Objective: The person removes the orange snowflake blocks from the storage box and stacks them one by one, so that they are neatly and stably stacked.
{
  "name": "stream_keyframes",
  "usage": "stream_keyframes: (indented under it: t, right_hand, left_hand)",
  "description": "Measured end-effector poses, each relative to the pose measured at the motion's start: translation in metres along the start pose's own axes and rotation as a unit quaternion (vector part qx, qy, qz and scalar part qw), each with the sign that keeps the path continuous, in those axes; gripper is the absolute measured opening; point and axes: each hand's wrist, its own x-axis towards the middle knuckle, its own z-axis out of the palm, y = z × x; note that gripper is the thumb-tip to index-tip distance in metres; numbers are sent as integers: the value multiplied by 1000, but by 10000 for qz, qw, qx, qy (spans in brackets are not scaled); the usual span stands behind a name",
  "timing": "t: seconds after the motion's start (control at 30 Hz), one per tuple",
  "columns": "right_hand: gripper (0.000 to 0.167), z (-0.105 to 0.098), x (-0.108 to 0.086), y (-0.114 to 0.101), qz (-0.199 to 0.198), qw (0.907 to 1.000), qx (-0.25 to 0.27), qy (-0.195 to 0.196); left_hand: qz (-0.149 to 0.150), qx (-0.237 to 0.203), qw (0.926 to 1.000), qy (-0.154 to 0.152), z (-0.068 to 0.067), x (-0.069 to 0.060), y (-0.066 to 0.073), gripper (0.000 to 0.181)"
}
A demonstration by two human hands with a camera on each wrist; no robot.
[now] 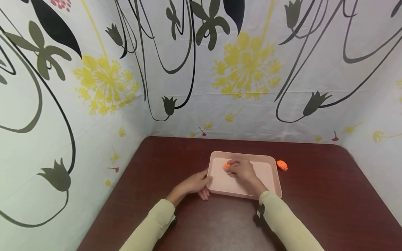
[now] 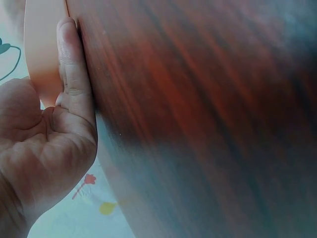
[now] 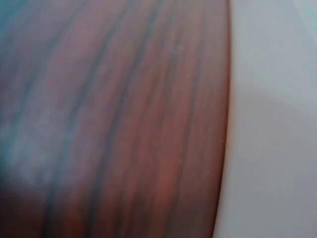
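A shallow pale pink tray (image 1: 263,174) lies on the dark wooden table. My left hand (image 1: 196,183) grips its left end, thumb at the rim and fingers low along the outside. In the left wrist view, the tray's wall (image 2: 44,54) stands between the thumb side and the fingers of that hand (image 2: 49,139). Over the tray's left half, my right hand (image 1: 243,170) pinches a small orange piece (image 1: 226,167), mostly covered by the fingertips. Whether the piece touches the tray floor I cannot tell. The right wrist view shows the tray's outer wall (image 3: 272,148) but not the hand.
A bumpy orange flower-like piece (image 1: 282,165) lies on the table just off the tray's right end. The reddish-brown table (image 1: 320,188) extends around the tray. Cloth walls (image 1: 194,80) with printed flowers rise behind and at both sides.
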Motion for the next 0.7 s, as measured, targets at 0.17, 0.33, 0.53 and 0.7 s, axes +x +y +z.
stream_keyframes:
  t: [0.17,0.33,0.53,0.7]
  right_hand:
    - [40,-8,0,0,86,9975,645,-273]
    - [43,-15,-1,1,147,9953,927,-255]
    - [45,-37,-10,-1,97,9968,794,-77]
    - [47,-64,-21,-7,107,9987,465,151]
  left_hand:
    - [-17,-42,10000,2,0,0,-1,65]
    - [-51,-69,10000,-12,1,0,0,66]
    - [12,-78,10000,-58,0,-1,1,66]
    - [59,-20,9999,-94,-2,-1,0,65]
